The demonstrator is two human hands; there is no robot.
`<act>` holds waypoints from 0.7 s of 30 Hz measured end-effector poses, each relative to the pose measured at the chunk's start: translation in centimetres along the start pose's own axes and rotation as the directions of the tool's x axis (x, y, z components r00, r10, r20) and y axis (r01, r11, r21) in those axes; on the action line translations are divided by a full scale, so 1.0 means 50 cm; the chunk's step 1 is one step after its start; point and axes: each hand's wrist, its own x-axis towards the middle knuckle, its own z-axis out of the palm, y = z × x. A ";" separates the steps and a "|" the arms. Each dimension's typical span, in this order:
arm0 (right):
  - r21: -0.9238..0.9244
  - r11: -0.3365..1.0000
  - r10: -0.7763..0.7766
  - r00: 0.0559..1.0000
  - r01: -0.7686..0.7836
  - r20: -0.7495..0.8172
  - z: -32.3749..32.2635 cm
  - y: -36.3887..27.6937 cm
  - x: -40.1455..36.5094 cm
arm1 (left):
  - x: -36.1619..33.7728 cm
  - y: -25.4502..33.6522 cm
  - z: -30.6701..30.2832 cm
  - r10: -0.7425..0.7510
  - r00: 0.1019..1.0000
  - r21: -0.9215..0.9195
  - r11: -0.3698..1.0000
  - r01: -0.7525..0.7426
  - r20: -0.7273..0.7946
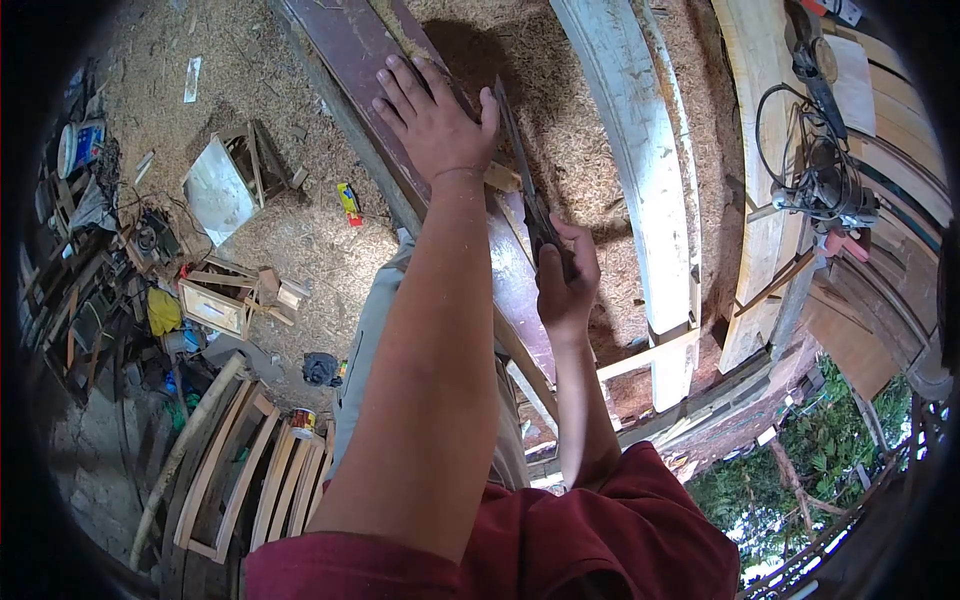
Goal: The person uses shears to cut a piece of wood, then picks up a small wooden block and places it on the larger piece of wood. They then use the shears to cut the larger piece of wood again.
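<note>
My left hand (440,130) lies palm down on a long, dark purple-brown board (350,40), its fingers spread and its thumb out to the side. In my right hand (570,275) is a handsaw (517,140), the fingers wrapped around its dark handle. The thin blade points away from me at the board's right edge, just right of my left thumb. A small pale wood piece (502,178) shows between the blade and my left wrist. Part of the board is hidden under my left forearm.
Wood shavings (330,260) cover the floor. White-faced planks (640,150) stretch along the right, with a corded power tool (840,195) on timber beyond. Wooden frames (225,300), a yellow packet (349,203) and a small can (302,421) are to the left.
</note>
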 end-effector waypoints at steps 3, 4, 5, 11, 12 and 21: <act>0.039 0.996 -0.081 0.995 0.083 -0.051 0.002 0.003 -0.010 | 0.001 0.000 0.002 0.002 1.000 -0.005 1.000 -0.002 0.005; 0.032 0.996 -0.079 0.995 0.081 -0.055 0.002 -0.006 -0.014 | 0.002 0.000 -0.001 0.003 1.000 -0.001 1.000 -0.003 0.009; 0.025 0.997 -0.078 0.995 0.079 -0.058 0.002 -0.015 -0.018 | 0.000 -0.001 -0.004 0.004 1.000 0.005 1.000 -0.004 0.016; -0.001 1.000 0.003 1.000 -0.003 -0.020 -0.012 -0.028 -0.035 | 0.002 -0.001 -0.003 0.003 1.000 -0.016 1.000 -0.003 0.018; 0.006 1.000 0.005 1.000 -0.005 -0.022 -0.011 -0.029 -0.037 | 0.000 -0.002 0.001 0.003 1.000 -0.029 1.000 -0.003 0.006; 0.004 1.000 -0.005 0.999 0.005 -0.032 -0.018 -0.013 -0.043 | 0.000 -0.001 0.000 0.010 1.000 0.013 1.000 -0.010 0.013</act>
